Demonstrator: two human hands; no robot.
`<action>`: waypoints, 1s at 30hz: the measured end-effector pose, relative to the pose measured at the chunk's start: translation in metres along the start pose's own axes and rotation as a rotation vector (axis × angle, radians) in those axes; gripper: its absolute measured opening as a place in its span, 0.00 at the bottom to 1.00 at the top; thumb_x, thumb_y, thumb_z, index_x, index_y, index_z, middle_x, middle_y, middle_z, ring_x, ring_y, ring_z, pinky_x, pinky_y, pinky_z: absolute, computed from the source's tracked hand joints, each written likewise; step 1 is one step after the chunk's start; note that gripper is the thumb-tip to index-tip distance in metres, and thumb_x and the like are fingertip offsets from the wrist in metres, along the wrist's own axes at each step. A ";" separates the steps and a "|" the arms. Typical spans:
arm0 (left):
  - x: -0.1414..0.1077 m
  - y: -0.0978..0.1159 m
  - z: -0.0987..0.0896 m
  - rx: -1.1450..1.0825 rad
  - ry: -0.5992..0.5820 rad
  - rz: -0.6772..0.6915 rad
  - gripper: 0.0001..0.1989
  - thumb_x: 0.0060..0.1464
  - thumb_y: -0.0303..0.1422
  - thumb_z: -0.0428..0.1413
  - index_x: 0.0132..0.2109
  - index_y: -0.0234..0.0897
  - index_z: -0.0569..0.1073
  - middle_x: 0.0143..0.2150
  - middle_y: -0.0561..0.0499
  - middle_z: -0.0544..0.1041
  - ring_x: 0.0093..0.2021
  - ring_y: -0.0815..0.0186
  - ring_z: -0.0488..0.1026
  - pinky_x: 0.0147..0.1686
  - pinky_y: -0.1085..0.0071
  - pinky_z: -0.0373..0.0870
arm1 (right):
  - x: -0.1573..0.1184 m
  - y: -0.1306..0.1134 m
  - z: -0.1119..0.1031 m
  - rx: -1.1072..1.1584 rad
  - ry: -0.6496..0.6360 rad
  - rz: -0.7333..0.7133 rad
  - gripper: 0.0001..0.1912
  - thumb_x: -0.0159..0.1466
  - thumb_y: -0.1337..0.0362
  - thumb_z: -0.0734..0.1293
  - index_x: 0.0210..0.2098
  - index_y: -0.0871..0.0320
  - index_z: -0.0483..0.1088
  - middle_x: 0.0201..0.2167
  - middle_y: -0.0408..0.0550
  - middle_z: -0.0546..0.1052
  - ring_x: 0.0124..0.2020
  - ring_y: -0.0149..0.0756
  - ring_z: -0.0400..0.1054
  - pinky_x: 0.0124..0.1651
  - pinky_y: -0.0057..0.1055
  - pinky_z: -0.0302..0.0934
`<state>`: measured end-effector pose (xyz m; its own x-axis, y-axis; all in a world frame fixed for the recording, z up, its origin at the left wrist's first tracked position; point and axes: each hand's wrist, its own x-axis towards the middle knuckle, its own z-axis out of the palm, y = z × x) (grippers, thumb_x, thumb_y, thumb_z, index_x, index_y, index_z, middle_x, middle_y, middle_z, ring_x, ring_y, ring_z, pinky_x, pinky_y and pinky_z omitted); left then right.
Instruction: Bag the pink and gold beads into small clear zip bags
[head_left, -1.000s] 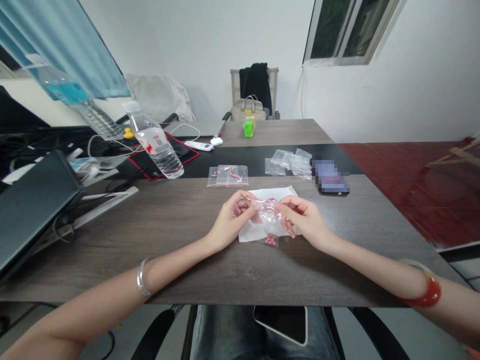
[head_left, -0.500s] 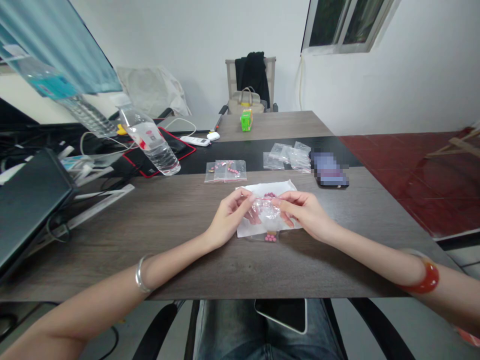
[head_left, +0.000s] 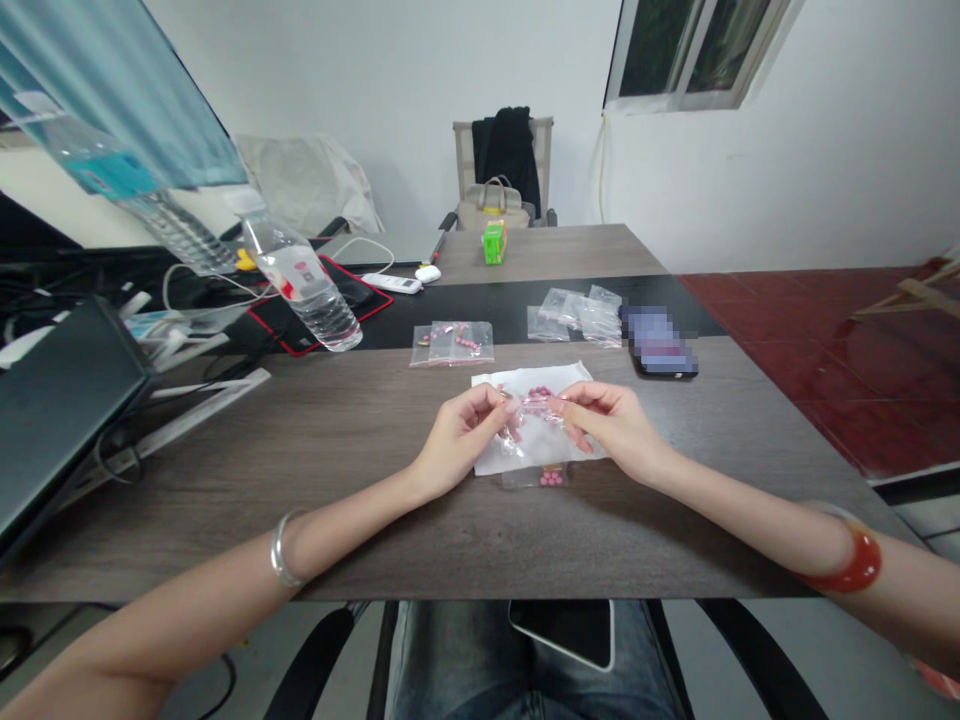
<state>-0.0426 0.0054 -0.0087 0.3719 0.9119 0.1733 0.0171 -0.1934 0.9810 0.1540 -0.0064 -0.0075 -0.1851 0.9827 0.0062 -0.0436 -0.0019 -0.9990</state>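
Left hand (head_left: 459, 440), curled, pinching one top edge of a clear bag (head_left: 534, 415) in a narrow grip over a white sheet (head_left: 491, 460); just below the grip, a pink-pill bag (head_left: 534, 477), shifted slightly right since the earlier frame; right hand (head_left: 611, 425), pinching the opposite edge.

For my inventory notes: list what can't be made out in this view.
Phone screen: head view, pixelated over.
Clear bag: head view, partly hidden by left hand and right hand.
Pink items: head view, too small to identify.
Device on lap: head view, cut off by table edge.
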 end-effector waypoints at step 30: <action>-0.007 0.001 0.001 0.253 -0.108 0.109 0.11 0.59 0.35 0.54 0.31 0.34 0.72 0.28 0.51 0.74 0.31 0.69 0.68 0.35 0.72 0.65 | -0.007 -0.002 0.002 -0.137 -0.184 -0.099 0.11 0.59 0.55 0.69 0.31 0.58 0.73 0.27 0.43 0.74 0.27 0.29 0.65 0.30 0.28 0.60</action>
<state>-0.0445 -0.0018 -0.0096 0.4806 0.8397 0.2527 0.1974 -0.3844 0.9018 0.1533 -0.0137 -0.0058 -0.3626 0.9265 0.1001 0.0603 0.1305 -0.9896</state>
